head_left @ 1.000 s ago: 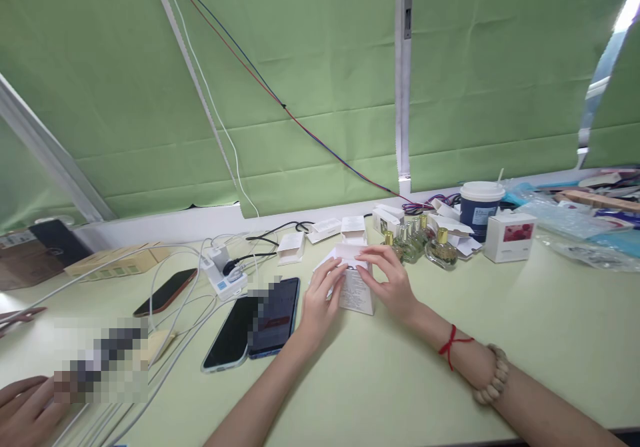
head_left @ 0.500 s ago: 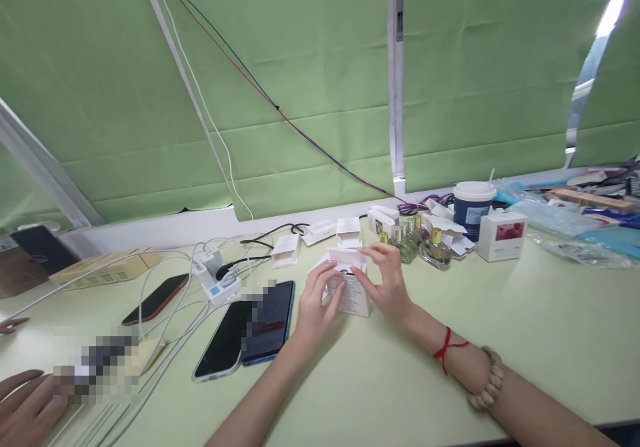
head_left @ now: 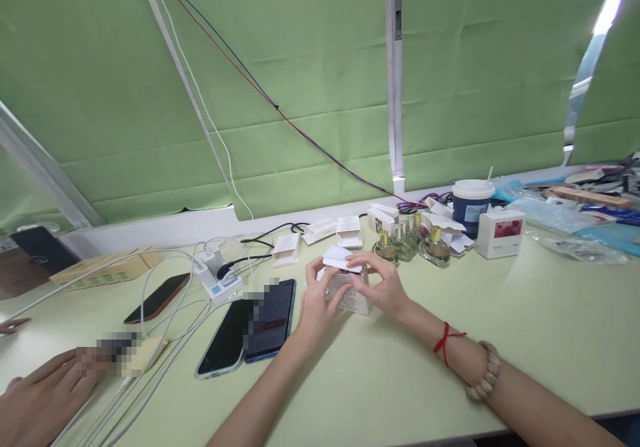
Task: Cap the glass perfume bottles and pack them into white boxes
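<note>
A small white box [head_left: 354, 301] with printed text on its front stands upright on the pale green table. Its top flap [head_left: 337, 255] is tilted over the opening. My left hand [head_left: 317, 300] grips the box's left side, with fingers at the upper edge. The fingers of my right hand [head_left: 383, 283] pinch the flap and the top right edge of the box. Behind my right hand stand several glass bottles with gold caps, one of them a round bottle [head_left: 435, 249]. What is inside the box is hidden by the flap and my fingers.
Two phones [head_left: 270, 320] lie left of my left hand, beside a power strip [head_left: 217, 283] with white cables. Open white boxes [head_left: 286, 250] sit behind. At right are a dark cup [head_left: 470, 210], a closed box [head_left: 500, 235] and plastic bags. Another person's hand [head_left: 55, 387] rests at far left.
The box's flap has come down from upright to tilted, and my right fingers have moved left with it. The other person's hand at far left has shifted up and right.
</note>
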